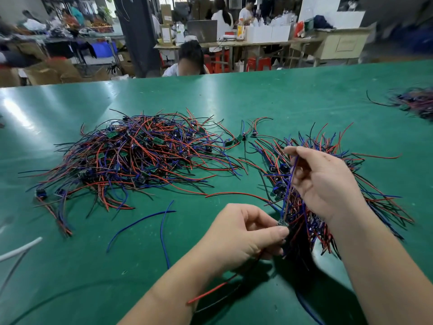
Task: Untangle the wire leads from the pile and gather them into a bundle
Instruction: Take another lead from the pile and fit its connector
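A large tangled pile of wire leads [131,158], red, blue and black with small green boards, lies on the green table [257,99] at centre left. A second gathered bundle of leads [328,184] fans out at right, partly hidden under my right hand. My right hand [325,181] is raised over that bundle and pinches a blue wire [290,181] between thumb and fingers. Lower down, my left hand [243,235] pinches a small component at that lead's lower end, with a red and a black wire trailing below it.
Two loose blue wires [150,221] lie on the table in front of the pile. A white cable [18,252] enters at the left edge. Another heap of leads [417,104] sits at far right. A person sits beyond the table's far edge.
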Tool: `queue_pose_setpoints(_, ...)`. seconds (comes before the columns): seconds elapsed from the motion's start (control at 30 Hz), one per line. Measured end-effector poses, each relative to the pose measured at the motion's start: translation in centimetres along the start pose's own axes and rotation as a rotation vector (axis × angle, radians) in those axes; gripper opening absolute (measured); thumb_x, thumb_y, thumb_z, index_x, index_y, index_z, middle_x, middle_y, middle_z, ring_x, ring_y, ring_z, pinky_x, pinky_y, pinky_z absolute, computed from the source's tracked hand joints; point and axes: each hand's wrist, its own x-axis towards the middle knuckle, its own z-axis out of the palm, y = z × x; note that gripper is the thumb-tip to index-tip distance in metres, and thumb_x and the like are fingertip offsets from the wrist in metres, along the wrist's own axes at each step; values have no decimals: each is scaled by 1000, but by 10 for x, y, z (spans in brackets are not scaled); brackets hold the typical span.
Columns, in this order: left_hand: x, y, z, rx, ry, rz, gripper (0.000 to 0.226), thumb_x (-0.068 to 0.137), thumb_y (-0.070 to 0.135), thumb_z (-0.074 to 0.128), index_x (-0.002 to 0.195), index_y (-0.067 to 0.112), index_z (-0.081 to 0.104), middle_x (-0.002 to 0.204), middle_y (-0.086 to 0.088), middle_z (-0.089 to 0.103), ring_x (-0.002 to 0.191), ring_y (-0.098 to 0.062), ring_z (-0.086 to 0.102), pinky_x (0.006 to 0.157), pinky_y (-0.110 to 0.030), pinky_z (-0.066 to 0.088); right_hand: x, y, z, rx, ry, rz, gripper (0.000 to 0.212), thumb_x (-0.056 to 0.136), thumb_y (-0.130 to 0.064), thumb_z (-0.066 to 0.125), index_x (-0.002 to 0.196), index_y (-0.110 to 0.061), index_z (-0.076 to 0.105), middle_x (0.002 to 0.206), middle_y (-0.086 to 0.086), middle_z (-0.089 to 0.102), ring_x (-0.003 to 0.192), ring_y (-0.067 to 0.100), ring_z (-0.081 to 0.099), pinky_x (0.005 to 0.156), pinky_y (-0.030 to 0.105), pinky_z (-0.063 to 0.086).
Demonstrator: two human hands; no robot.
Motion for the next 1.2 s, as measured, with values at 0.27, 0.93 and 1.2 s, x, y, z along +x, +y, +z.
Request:
queue_pose_setpoints(0.27,-5,9,-13,91,-43,37,9,82,11,73,79,9,65,77,-14,72,59,-16,64,51,-18,48,7,-5,-10,142,100,162,32,93,-26,50,71,-7,62,45,-6,37,32,7,35,34,13,27)
queue_pose_setpoints(0.93,11,12,-35,-137,203,118,35,75,47,52,89,28,77,99,10,73,89,-11,66,75,-26,49,-25,27,14,-531,-350,-218,27,75,-2,76,91,-23,71,79,-4,74,66,7,66,69,22,54)
queue_pose_setpoints(1.2,0,30,-91,315,658,345,21,96,19,53,96,27,72,86,11,72,74,-3,62,65,-11,46,-12,-8,-6,-517,-129,-442,27,76,-1,73,88,-24,74,83,-5,75,73,6,68,73,16,54)
